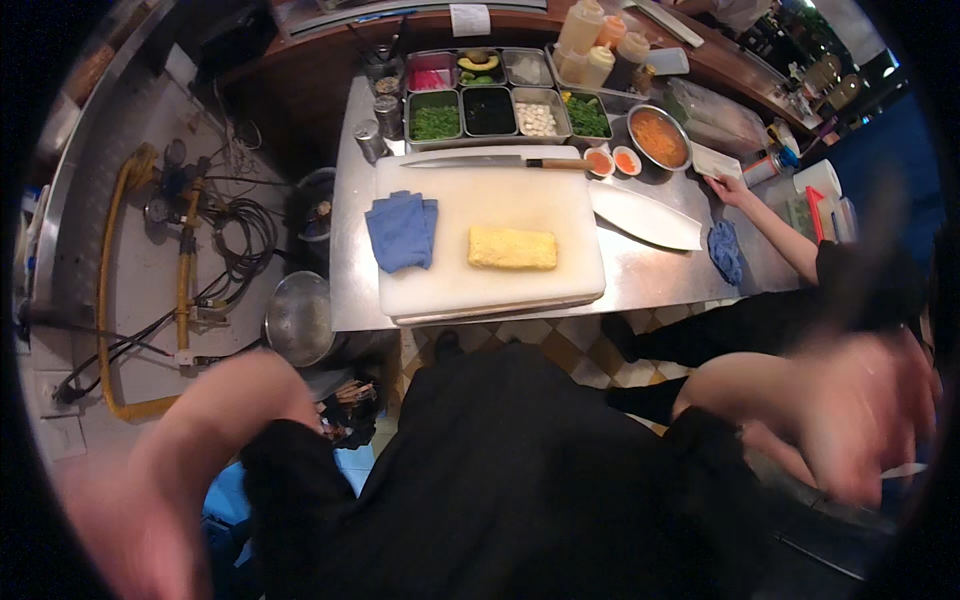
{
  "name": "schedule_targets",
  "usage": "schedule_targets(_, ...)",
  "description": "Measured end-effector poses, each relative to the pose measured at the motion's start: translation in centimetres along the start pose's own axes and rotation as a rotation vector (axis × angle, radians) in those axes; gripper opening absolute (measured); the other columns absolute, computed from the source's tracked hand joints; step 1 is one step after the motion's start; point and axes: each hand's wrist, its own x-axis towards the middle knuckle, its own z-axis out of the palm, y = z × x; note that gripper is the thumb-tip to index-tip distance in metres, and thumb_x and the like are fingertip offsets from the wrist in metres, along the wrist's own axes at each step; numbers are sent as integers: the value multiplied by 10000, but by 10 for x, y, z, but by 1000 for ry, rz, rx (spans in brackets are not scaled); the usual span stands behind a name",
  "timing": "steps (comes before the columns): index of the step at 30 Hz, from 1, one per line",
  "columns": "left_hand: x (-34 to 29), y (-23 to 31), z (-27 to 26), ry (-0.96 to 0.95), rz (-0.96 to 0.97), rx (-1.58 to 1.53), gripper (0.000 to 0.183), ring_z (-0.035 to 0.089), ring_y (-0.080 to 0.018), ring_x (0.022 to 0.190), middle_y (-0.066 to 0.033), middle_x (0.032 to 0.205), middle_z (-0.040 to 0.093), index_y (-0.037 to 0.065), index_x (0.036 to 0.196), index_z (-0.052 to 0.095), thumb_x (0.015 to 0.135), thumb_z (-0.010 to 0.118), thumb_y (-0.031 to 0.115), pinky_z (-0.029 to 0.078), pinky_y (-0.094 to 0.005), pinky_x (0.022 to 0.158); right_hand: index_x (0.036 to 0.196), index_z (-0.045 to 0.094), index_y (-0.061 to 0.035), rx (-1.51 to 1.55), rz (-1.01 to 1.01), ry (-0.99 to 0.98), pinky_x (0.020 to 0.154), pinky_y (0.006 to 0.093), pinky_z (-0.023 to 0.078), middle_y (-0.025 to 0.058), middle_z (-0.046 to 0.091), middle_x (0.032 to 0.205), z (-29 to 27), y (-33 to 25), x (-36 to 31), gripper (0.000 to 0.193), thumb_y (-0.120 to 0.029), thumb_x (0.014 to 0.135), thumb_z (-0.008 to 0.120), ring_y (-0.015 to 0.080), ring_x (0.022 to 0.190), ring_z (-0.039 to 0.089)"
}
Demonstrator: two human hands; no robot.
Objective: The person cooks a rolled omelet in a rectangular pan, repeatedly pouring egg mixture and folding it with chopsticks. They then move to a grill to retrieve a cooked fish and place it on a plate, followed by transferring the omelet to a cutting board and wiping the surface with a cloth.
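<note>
My left arm bends out to the lower left, and my left hand [115, 525] is a blur near the picture's edge, well away from the table. At the right, my right hand [865, 425] is also motion-blurred, level with my black-clad torso; what it holds, if anything, is unclear. Neither hand touches the table. On the steel table [650, 270] ahead lies a white cutting board [500, 290] with a yellow rolled omelette [512, 248], a folded blue cloth [402, 230] to its left, and a long knife [480, 161] along its far edge.
Steel containers of garnishes [490, 105], squeeze bottles [598, 50], a bowl of orange sauce [658, 138] and two small sauce cups [612, 161] stand behind the board. Another person's hand [730, 190] reaches in from the right near a blue cloth [725, 250]. Left: a steel bowl [298, 320], hoses and cables.
</note>
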Motion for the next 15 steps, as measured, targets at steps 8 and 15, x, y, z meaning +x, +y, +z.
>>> schedule_targets(8,-9,-68,210,-222,-76,47,574,311,-379,1318,-233,1393,362,-5,1294,428,780,628,154,286,-444,1055,996,562,36,45,958,-420,928,341,414,158,601,1080,-1,20,-172,222,-45,790,546,235,1019,566)
schedule_targets(15,-55,-146,142,40,-433,-43,251,601,-423,846,-219,919,633,49,1029,582,780,548,53,488,-489,744,966,601,24,47,1330,-413,850,284,449,105,636,998,-23,13,-199,171,-30,804,589,161,934,583)
